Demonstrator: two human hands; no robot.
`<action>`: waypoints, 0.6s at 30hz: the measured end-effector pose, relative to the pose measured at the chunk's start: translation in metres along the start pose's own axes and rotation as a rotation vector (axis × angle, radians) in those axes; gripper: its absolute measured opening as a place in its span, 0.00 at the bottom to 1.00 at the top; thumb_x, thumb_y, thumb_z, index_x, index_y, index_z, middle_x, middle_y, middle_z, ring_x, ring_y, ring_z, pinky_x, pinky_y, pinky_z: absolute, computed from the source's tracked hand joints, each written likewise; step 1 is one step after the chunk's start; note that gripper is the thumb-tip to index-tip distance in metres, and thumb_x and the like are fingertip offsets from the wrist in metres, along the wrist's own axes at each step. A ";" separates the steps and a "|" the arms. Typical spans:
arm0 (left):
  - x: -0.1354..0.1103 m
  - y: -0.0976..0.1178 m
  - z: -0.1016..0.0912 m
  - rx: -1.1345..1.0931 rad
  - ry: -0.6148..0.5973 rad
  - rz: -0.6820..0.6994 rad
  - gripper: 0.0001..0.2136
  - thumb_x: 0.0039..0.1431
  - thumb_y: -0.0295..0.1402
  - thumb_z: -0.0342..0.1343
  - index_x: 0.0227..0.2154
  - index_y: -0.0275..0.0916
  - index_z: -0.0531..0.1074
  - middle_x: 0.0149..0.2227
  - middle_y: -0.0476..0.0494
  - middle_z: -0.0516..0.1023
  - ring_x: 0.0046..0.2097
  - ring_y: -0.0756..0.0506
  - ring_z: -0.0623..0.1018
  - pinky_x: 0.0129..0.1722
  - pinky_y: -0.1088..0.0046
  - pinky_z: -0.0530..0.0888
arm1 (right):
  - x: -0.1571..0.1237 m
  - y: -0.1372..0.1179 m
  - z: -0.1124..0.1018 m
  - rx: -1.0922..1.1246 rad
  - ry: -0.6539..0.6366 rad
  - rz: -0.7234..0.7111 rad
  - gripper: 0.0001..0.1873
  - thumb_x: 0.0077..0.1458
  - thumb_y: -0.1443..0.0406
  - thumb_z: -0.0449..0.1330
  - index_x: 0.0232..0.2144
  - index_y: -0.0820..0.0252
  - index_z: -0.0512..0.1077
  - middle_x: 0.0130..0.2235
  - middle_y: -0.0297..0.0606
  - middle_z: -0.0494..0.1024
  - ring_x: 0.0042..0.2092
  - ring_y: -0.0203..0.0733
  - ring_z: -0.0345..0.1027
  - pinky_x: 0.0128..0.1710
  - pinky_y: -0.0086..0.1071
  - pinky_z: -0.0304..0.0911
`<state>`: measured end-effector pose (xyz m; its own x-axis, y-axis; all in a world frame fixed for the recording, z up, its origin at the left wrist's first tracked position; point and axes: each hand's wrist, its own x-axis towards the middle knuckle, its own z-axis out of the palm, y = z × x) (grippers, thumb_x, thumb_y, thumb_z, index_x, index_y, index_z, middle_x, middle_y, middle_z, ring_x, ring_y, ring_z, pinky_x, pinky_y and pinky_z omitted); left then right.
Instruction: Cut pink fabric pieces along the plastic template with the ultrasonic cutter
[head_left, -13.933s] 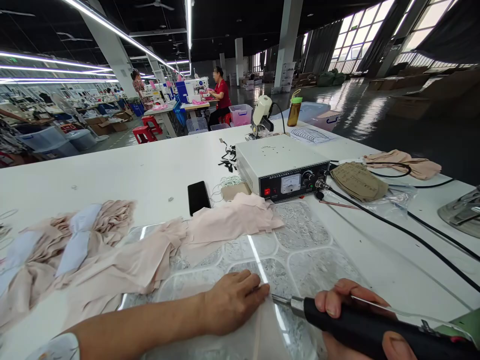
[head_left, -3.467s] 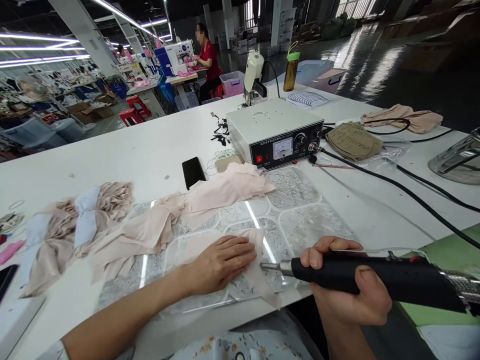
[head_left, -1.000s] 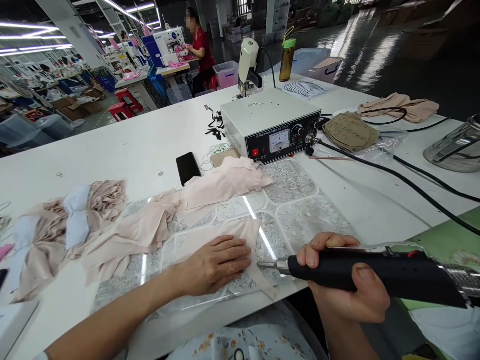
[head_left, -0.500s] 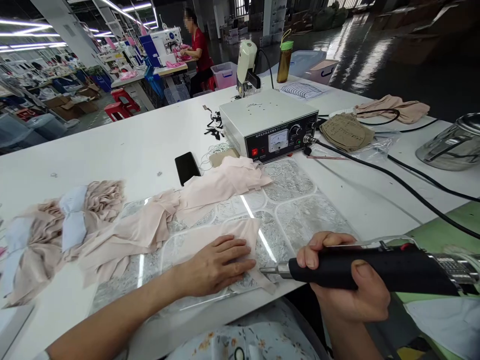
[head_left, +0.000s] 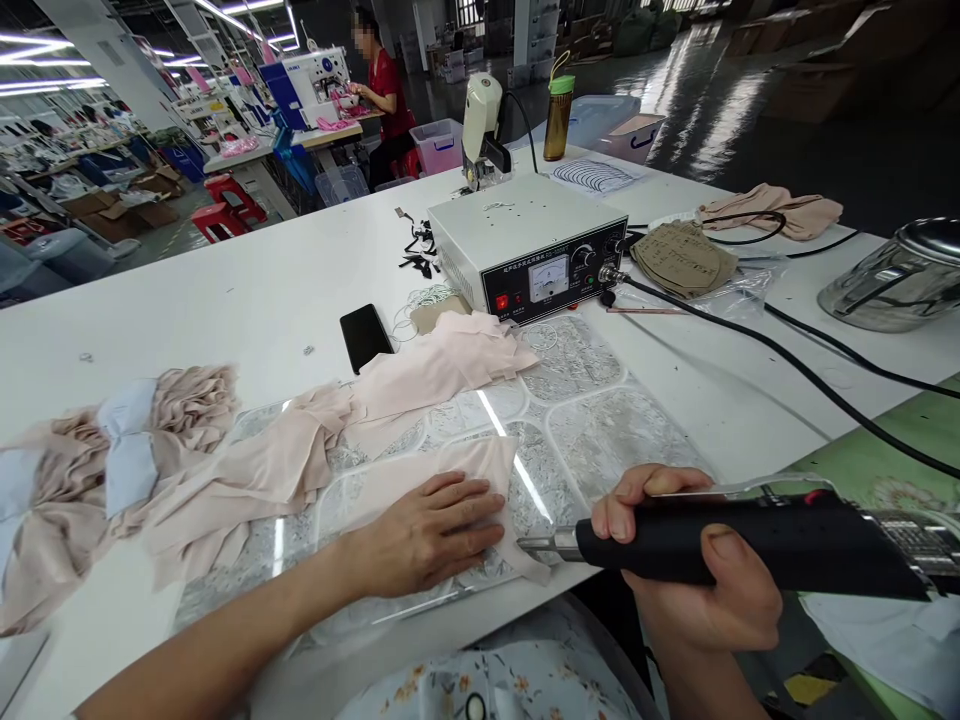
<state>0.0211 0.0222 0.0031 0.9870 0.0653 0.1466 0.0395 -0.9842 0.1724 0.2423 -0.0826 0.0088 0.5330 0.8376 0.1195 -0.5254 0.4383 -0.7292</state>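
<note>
Here, a worker's left hand [head_left: 424,540] lies flat on a piece of pale pink fabric [head_left: 487,462], fingers close together and gripping nothing, toward the near side of a marble-patterned mat [head_left: 615,440] on a white counter [head_left: 285,275]. The right hand [head_left: 709,595] has its fingers clamped around a black handheld tool [head_left: 675,540], its metal tip [head_left: 536,545] at the fabric's right edge; whether the two touch cannot be told. Beyond, more pink cloth [head_left: 450,358] lies near a black phone [head_left: 365,338] and a control box [head_left: 517,232] with a lit red switch [head_left: 502,301].
</note>
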 end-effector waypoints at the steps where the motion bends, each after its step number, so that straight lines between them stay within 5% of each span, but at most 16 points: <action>1: 0.000 0.000 0.000 -0.005 -0.001 0.003 0.14 0.70 0.34 0.45 0.52 0.36 0.69 0.57 0.39 0.70 0.60 0.40 0.68 0.61 0.59 0.63 | 0.000 0.000 0.000 0.006 0.003 0.004 0.11 0.47 0.57 0.62 0.31 0.57 0.74 0.28 0.33 0.69 0.23 0.34 0.65 0.23 0.34 0.66; 18: -0.002 -0.001 0.002 0.004 -0.029 -0.006 0.16 0.70 0.37 0.44 0.54 0.37 0.68 0.58 0.39 0.68 0.60 0.40 0.66 0.61 0.59 0.62 | 0.001 -0.002 -0.002 -0.015 -0.013 -0.016 0.11 0.48 0.57 0.60 0.32 0.56 0.73 0.28 0.33 0.69 0.23 0.34 0.64 0.23 0.34 0.64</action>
<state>0.0198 0.0226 0.0010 0.9909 0.0665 0.1171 0.0461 -0.9845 0.1695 0.2450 -0.0829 0.0092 0.5326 0.8347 0.1403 -0.5069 0.4473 -0.7369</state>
